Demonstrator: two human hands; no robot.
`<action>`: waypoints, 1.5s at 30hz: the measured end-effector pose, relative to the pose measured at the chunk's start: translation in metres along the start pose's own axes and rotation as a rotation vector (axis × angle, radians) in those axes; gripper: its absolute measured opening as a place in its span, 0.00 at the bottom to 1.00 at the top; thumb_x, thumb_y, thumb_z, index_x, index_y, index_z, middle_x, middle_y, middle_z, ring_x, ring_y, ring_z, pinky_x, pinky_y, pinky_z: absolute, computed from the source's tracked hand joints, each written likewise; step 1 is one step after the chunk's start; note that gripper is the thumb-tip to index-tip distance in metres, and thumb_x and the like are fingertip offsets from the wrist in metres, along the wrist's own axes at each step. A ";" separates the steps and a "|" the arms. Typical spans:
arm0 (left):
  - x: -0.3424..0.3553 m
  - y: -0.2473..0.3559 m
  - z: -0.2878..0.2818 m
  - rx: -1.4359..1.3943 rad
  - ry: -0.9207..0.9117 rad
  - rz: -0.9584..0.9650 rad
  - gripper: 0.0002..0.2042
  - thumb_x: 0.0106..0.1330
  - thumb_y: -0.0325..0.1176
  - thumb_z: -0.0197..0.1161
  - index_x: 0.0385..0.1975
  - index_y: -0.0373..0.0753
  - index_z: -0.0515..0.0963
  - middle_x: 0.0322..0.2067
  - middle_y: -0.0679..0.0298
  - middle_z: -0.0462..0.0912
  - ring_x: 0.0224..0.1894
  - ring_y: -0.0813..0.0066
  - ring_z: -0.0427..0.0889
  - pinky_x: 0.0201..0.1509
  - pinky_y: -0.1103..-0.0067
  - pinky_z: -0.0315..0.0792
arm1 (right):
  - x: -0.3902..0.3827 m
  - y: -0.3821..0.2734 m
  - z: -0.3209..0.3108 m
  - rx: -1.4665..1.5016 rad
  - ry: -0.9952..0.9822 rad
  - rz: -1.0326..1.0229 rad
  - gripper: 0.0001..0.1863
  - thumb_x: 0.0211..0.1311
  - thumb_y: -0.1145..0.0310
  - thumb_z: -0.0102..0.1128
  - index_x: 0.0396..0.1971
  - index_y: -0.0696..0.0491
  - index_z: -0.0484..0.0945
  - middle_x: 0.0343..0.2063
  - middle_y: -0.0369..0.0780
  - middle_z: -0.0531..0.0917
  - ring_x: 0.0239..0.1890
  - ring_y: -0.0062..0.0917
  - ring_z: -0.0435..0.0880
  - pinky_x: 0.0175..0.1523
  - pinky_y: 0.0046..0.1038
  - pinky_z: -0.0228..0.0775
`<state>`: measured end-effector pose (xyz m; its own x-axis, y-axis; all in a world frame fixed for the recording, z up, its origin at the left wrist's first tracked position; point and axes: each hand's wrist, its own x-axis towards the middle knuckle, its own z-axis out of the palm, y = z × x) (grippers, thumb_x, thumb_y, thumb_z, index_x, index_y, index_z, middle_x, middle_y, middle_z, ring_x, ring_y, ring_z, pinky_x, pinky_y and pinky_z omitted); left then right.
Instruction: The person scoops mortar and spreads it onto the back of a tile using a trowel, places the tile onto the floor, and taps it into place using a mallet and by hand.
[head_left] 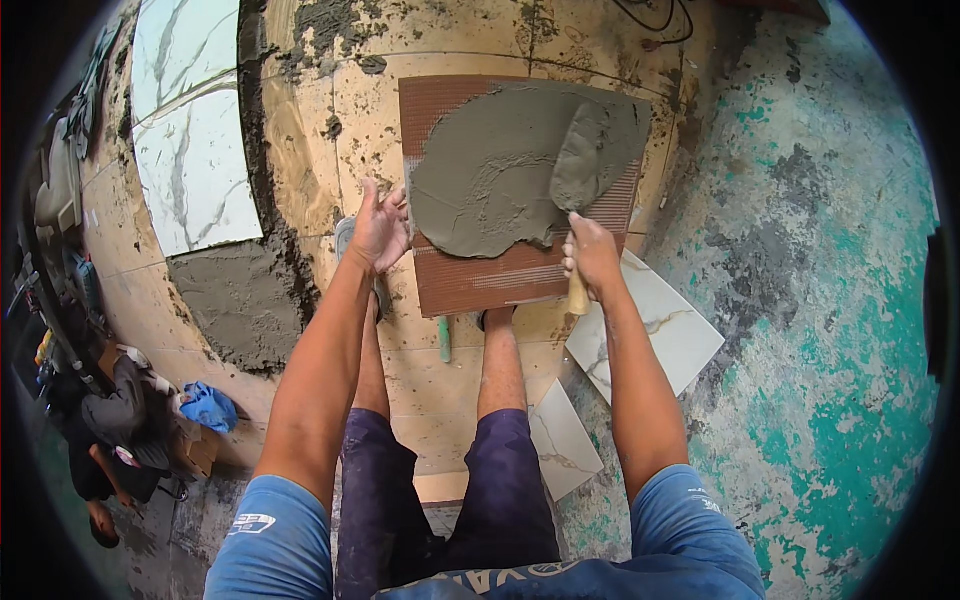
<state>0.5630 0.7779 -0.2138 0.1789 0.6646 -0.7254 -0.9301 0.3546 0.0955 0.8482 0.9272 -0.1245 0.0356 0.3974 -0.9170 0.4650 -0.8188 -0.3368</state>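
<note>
A reddish-brown ridged tile back (480, 285) fills the upper middle, with grey mortar (475, 170) spread over much of it. My right hand (590, 255) is closed on the wooden handle of a trowel (578, 297), whose mortar-coated blade lies on the mortar toward the right. My left hand (383, 228) is open, fingers apart and slightly curled, beside the tile's left edge; I cannot tell if it touches. Below the tile, a green-handled object (444, 340) lies between my legs on the beige tiled floor.
Two laid marble-look tiles (195, 165) border wet mortar (230, 300) at left. Loose white tiles (645, 330) lie at right and lower middle. A cable (675, 25) lies at top. Another person (100, 470) is at lower left, beside a blue bag (208, 405). Patchy painted concrete (820, 300) spans the right.
</note>
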 end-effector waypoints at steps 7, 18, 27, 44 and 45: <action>0.000 0.002 -0.005 -0.037 -0.077 -0.013 0.44 0.64 0.72 0.33 0.62 0.35 0.65 0.55 0.54 0.75 0.57 0.63 0.74 0.64 0.69 0.64 | 0.009 -0.033 0.075 -0.209 -0.228 -0.030 0.19 0.68 0.53 0.51 0.27 0.55 0.71 0.17 0.33 0.71 0.15 0.16 0.69 0.21 0.23 0.65; -0.004 0.002 0.006 -0.019 -0.065 0.021 0.48 0.61 0.74 0.31 0.66 0.34 0.59 0.58 0.53 0.72 0.59 0.64 0.72 0.66 0.70 0.64 | -0.006 -0.067 0.081 -0.998 -0.027 -0.361 0.23 0.65 0.52 0.50 0.38 0.61 0.77 0.38 0.59 0.80 0.45 0.56 0.77 0.51 0.46 0.68; 0.003 0.001 0.003 0.044 -0.005 0.049 0.48 0.62 0.74 0.29 0.66 0.34 0.59 0.60 0.52 0.70 0.62 0.63 0.69 0.68 0.68 0.60 | 0.048 -0.105 0.066 -1.004 0.117 -0.402 0.25 0.65 0.52 0.49 0.44 0.61 0.78 0.39 0.57 0.81 0.49 0.53 0.77 0.55 0.43 0.67; -0.007 0.002 0.012 0.019 -0.042 0.051 0.48 0.61 0.74 0.33 0.64 0.32 0.62 0.59 0.52 0.70 0.62 0.62 0.69 0.68 0.68 0.59 | 0.079 -0.141 0.048 -0.648 0.154 -0.378 0.24 0.67 0.51 0.47 0.28 0.60 0.76 0.21 0.47 0.80 0.22 0.37 0.81 0.31 0.38 0.72; -0.008 0.003 0.012 0.020 -0.033 0.027 0.48 0.61 0.75 0.33 0.64 0.33 0.61 0.60 0.52 0.70 0.62 0.62 0.69 0.68 0.68 0.59 | 0.077 -0.146 0.040 -0.578 0.187 -0.403 0.24 0.67 0.51 0.48 0.26 0.59 0.75 0.17 0.43 0.78 0.17 0.31 0.79 0.26 0.35 0.71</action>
<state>0.5632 0.7818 -0.1995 0.1646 0.6952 -0.6997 -0.9282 0.3491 0.1284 0.7473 1.0610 -0.1550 -0.1108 0.7282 -0.6763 0.8650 -0.2645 -0.4265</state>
